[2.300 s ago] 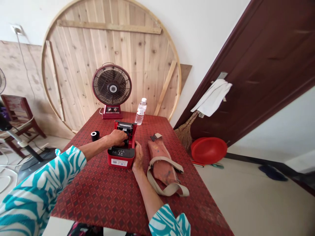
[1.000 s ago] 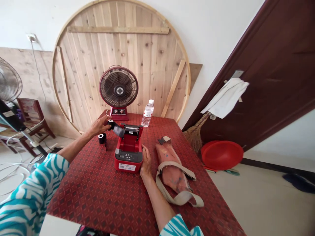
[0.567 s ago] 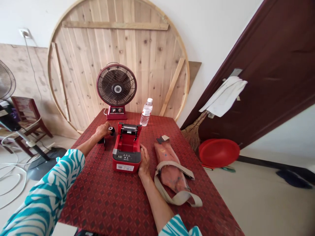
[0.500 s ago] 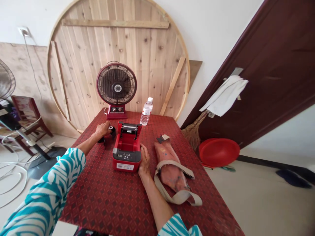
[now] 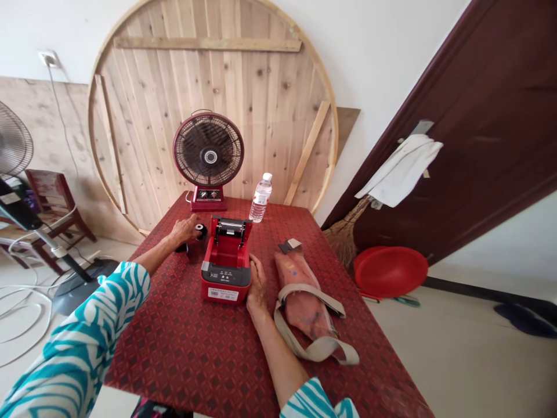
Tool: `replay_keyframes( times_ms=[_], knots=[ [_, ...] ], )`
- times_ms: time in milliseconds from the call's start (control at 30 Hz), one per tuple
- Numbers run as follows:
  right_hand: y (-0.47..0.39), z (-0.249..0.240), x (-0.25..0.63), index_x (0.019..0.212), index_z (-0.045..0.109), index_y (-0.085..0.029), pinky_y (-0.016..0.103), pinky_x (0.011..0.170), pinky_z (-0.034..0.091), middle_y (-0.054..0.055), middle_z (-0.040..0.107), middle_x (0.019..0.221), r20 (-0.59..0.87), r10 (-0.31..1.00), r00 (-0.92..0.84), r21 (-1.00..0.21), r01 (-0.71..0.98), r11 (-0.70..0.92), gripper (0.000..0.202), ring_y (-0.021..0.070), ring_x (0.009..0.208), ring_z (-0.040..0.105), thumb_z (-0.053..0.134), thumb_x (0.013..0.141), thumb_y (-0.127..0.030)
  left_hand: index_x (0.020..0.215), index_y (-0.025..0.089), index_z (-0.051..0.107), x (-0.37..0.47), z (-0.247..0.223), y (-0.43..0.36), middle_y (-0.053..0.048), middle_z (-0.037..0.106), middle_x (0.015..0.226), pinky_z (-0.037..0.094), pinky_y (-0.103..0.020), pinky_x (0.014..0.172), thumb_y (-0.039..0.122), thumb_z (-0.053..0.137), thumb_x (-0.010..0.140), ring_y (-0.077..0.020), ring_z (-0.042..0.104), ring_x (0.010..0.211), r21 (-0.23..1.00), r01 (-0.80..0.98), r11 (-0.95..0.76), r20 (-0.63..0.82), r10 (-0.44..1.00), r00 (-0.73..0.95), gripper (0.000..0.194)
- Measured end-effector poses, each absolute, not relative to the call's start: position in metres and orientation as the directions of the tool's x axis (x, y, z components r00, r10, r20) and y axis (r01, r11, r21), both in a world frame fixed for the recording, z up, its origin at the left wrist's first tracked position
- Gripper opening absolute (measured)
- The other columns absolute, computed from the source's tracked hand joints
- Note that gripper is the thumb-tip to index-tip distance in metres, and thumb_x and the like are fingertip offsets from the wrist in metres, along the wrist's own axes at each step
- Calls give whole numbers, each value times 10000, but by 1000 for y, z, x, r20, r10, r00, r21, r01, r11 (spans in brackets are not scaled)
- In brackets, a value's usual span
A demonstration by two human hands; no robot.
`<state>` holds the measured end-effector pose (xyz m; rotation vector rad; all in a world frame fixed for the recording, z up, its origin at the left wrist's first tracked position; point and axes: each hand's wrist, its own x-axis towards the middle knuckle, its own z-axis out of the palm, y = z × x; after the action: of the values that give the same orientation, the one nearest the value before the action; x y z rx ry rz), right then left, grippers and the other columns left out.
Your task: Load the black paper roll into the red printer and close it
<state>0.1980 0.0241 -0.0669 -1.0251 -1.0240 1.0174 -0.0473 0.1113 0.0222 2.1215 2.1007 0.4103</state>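
A red and black label printer (image 5: 225,277) stands on the table with its lid raised and its inner bay showing. My right hand (image 5: 256,281) is closed against the printer's right side, fingers along the wall and thumb out of sight. To the printer's left, my left hand (image 5: 185,230) has its curled fingertips at a small black roll (image 5: 201,231) with a pale core. Part of the roll is covered by the fingers. Beneath that hand, a dark object (image 5: 183,248) is mostly hidden.
A red table fan (image 5: 209,157) and a water bottle (image 5: 261,198) stand at the back of the patterned table (image 5: 183,354). On the right lies a reddish pouch (image 5: 304,310) with a beige strap. A broom (image 5: 346,232) and a red basin (image 5: 390,271) are beyond the right edge.
The whole view has shifted slightly, so things appear a little further right. My left fingers have moved marginally at the black roll. The right hand stays against the printer.
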Motion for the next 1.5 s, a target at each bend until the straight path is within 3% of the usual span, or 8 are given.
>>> replay_keyframes(
  times_ms=[100, 267, 400, 733, 933, 1167, 1333, 1500],
  knots=[
    [23, -64, 198, 1112, 632, -217, 336, 890, 432, 48, 674, 1147, 160, 969, 189, -966, -173, 193, 418, 219, 1070, 589, 483, 831, -489, 1262, 218, 459, -55, 24, 109, -84, 680, 1127, 440, -386, 934, 348, 585, 753, -269, 618, 1084, 363, 930, -54, 131, 991, 7, 540],
    [21, -61, 199, 1105, 637, -214, 336, 876, 435, 50, 676, 1143, 152, 970, 189, -970, -161, 183, 422, 223, 1059, 592, 494, 819, -491, 1179, 163, 533, -97, 13, 94, -102, 649, 1189, 464, -380, 954, 374, 459, 773, -240, 620, 1075, 859, 499, -117, 273, 928, -253, 463],
    [23, -63, 198, 1101, 648, -210, 337, 886, 429, 52, 679, 1127, 159, 963, 217, -967, -161, 196, 422, 221, 1050, 592, 501, 815, -483, 1147, 172, 546, -127, -15, 68, -103, 659, 1173, 478, -454, 945, 336, 571, 635, -297, 601, 1109, 957, 268, -112, 166, 967, -191, 538],
    [26, -71, 198, 1132, 643, -202, 325, 818, 453, 50, 703, 1063, 157, 958, 238, -973, -131, 192, 473, 218, 977, 616, 488, 806, -509, 915, 187, 547, -105, -44, 56, -47, 685, 904, 515, -411, 855, 454, 736, 549, -246, 659, 890, 943, 318, -100, 189, 946, -265, 490],
    [26, -72, 199, 1126, 645, -208, 324, 825, 447, 47, 706, 1076, 168, 960, 225, -974, -110, 196, 459, 225, 1011, 611, 477, 818, -504, 1037, 156, 557, -115, -8, 49, -59, 676, 872, 520, -342, 742, 493, 650, 654, -225, 660, 816, 911, 408, -70, 257, 867, -427, 518],
    [24, -66, 197, 1117, 649, -222, 334, 832, 448, 37, 709, 1062, 164, 962, 219, -973, -125, 194, 436, 229, 1016, 608, 479, 816, -487, 880, 205, 632, -112, 44, 42, -70, 656, 915, 465, -320, 693, 421, 671, 651, -271, 632, 890, 356, 909, 218, 226, 923, -310, 317],
    [22, -62, 197, 1106, 643, -214, 340, 867, 442, 47, 684, 1126, 157, 967, 200, -966, -172, 192, 415, 224, 1058, 594, 498, 811, -467, 653, 182, 616, -69, 54, 34, 15, 556, 562, 322, -246, 484, 527, 627, 673, -158, 549, 573, 548, 831, 97, 29, 990, -135, 345],
    [24, -65, 197, 1098, 653, -214, 353, 910, 427, 43, 682, 1130, 183, 960, 212, -961, -166, 220, 408, 220, 1082, 585, 502, 810, -462, 701, 160, 663, -34, 72, 24, 25, 583, 569, 337, -231, 484, 475, 642, 684, -126, 518, 536, 730, 680, -74, 47, 997, 57, 316]
  ],
)
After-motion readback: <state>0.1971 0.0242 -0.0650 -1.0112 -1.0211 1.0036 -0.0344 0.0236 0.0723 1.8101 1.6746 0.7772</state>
